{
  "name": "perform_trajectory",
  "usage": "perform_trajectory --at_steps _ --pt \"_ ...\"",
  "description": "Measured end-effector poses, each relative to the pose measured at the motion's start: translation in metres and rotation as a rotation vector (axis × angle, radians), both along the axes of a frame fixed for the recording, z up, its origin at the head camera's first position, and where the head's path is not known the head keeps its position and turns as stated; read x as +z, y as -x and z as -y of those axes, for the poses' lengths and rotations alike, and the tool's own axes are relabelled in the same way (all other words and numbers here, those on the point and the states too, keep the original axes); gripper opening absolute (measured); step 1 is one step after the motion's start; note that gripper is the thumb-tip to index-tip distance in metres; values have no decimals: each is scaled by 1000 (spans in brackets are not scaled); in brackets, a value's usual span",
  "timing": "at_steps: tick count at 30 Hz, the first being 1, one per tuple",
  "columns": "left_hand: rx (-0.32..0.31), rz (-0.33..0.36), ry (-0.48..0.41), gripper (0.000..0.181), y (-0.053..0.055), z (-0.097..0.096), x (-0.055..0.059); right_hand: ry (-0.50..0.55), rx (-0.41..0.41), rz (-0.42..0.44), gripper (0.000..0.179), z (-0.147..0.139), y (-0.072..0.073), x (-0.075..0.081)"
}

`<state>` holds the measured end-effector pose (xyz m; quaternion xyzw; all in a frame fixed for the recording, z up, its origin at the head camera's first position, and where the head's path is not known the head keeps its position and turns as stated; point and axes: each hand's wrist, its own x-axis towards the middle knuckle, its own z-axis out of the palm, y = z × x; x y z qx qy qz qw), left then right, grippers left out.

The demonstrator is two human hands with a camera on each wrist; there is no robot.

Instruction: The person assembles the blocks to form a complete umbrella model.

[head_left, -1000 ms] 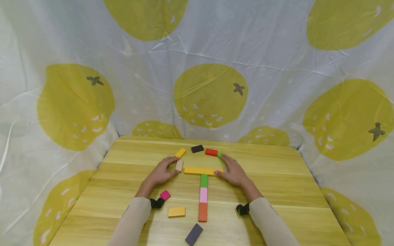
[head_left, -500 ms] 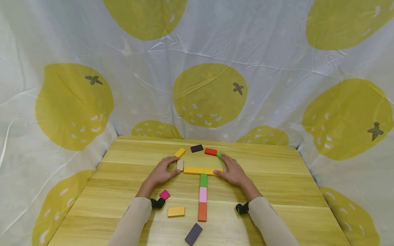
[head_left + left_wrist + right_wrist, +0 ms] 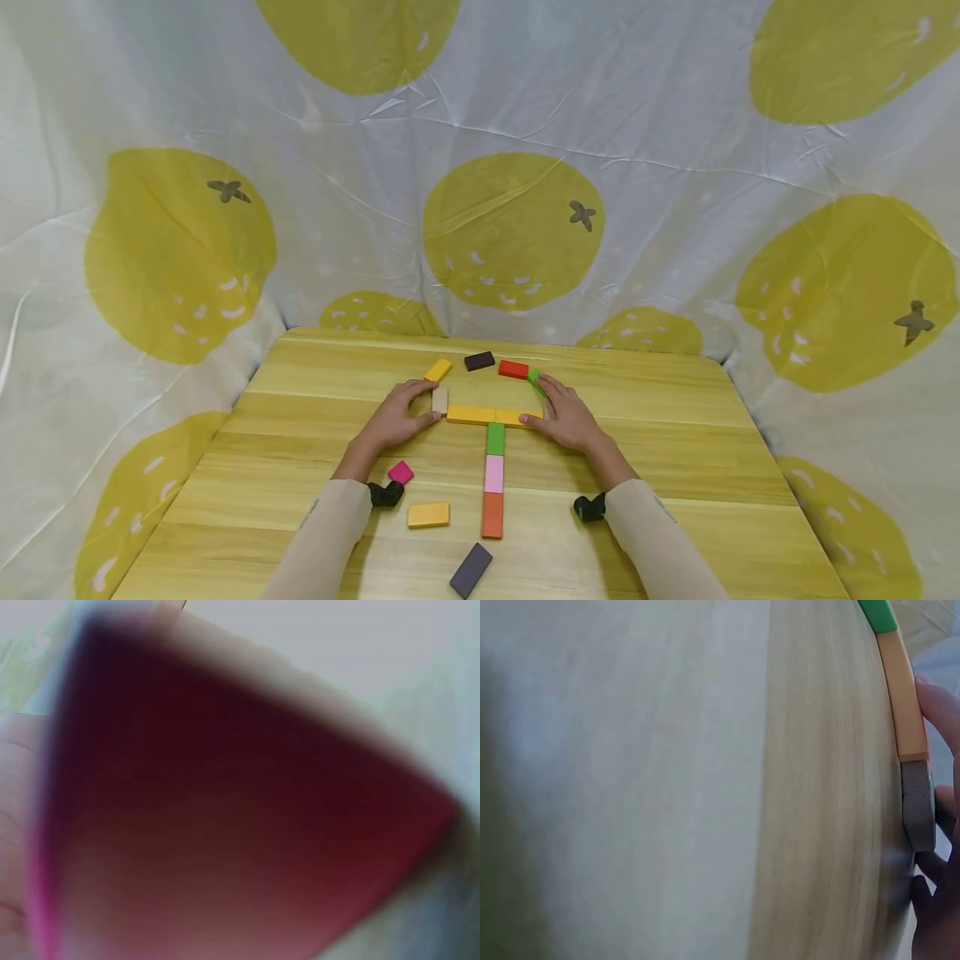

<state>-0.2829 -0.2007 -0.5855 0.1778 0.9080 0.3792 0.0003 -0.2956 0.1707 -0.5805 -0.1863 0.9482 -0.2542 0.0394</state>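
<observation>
My left hand pinches a small beige block lengthwise, thumb at its near end and index finger at the far end. This block lies against the left end of a row of two yellow blocks. The thumb of my right hand rests on the row's right end, and its fingers reach to a slanted green block. A greyish-brown block stands at that end of the row in the right wrist view, fingers behind it. From the row a column of green, pink and orange-red blocks runs toward me.
Beyond the row, yellow, black and red blocks form an arc. Nearer me lie a magenta block, a yellow block and a dark block. A blurred magenta block fills the left wrist view.
The beige block has shifted slightly right and turned straighter, closing up to the yellow row, with my left fingers moving along. My right hand has stayed in place.
</observation>
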Motion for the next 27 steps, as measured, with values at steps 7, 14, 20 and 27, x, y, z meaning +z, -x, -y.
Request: perform_trajectory --at_steps 7,14,20,27 --pt "-2 -1 -2 60 1 0 -1 8 0 0 91 -1 1 -1" --pt "24 12 -18 60 2 0 0 14 1 4 92 -1 2 -1" --pt "45 55 -136 53 4 2 0 31 -8 21 93 -1 1 -1" --pt "70 -26 -112 49 8 4 13 34 -8 25 92 0 1 -1"
